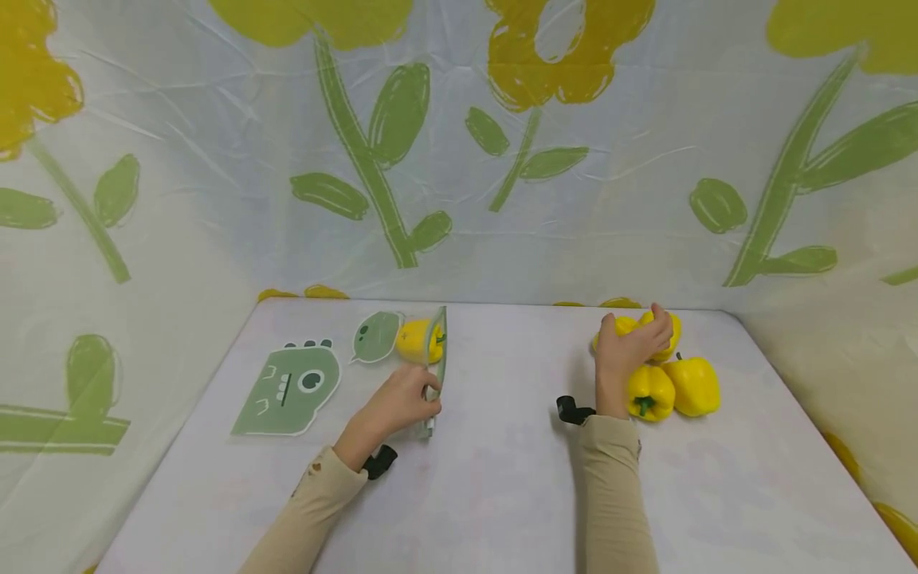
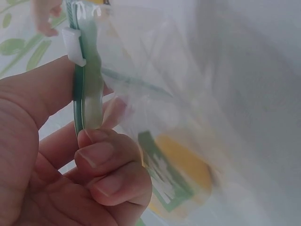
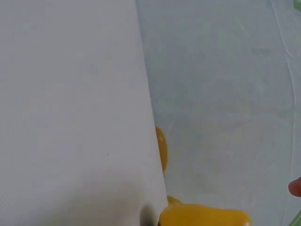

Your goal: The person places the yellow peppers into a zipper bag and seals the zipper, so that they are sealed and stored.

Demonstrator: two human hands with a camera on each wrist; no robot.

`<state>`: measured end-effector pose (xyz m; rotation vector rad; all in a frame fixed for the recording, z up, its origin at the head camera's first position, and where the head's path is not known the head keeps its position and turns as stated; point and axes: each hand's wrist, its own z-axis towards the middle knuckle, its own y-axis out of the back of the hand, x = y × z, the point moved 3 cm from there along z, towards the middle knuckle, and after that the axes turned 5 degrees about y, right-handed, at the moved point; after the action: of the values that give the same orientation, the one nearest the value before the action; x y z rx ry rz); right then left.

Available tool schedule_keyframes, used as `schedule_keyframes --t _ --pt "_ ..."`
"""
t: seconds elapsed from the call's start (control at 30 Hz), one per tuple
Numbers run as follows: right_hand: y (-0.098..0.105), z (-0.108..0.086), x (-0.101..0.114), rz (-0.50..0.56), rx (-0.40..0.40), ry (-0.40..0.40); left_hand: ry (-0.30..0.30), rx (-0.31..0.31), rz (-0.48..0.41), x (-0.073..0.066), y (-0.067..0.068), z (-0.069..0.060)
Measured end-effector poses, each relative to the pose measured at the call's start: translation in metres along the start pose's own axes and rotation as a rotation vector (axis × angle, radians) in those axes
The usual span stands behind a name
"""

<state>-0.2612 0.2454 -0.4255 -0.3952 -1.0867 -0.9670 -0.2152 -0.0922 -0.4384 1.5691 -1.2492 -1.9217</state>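
A clear zip bag [image 1: 290, 395] printed with a green cartoon monster lies on the left side of the table. Inside it, near the mouth, is a yellow bell pepper [image 1: 412, 341]. My left hand [image 1: 402, 399] pinches the bag's green zip edge [image 2: 89, 94], just below its white slider [image 2: 74, 46]. Over at the right, my right hand [image 1: 631, 347] reaches over a group of yellow bell peppers [image 1: 693, 387], fingers spread above the rear ones. In the right wrist view, one fingertip [image 3: 295, 187] shows apart from a pepper [image 3: 202, 215].
Each wrist carries a black camera mount, such as the right one [image 1: 574, 410]. A white table [image 1: 502, 478] spans the space between both hands. Behind it hangs a cloth backdrop [image 1: 610, 215] with printed flowers, close to the table's back edge.
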Motion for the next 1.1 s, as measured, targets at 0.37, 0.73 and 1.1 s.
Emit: schedule_keyframes --t 0.37,0.73,1.1 --pt "0.003 -0.003 -0.023 -0.059 0.187 -0.241 -0.006 0.010 -0.006 -0.002 0.000 0.000" --pt "-0.002 -0.007 -0.025 -0.028 0.198 -0.219 -0.012 0.008 -0.002 -0.001 -0.002 0.002" --pt "-0.021 -0.019 -0.044 0.060 0.344 -0.357 0.004 0.007 0.001 0.001 0.000 0.002"
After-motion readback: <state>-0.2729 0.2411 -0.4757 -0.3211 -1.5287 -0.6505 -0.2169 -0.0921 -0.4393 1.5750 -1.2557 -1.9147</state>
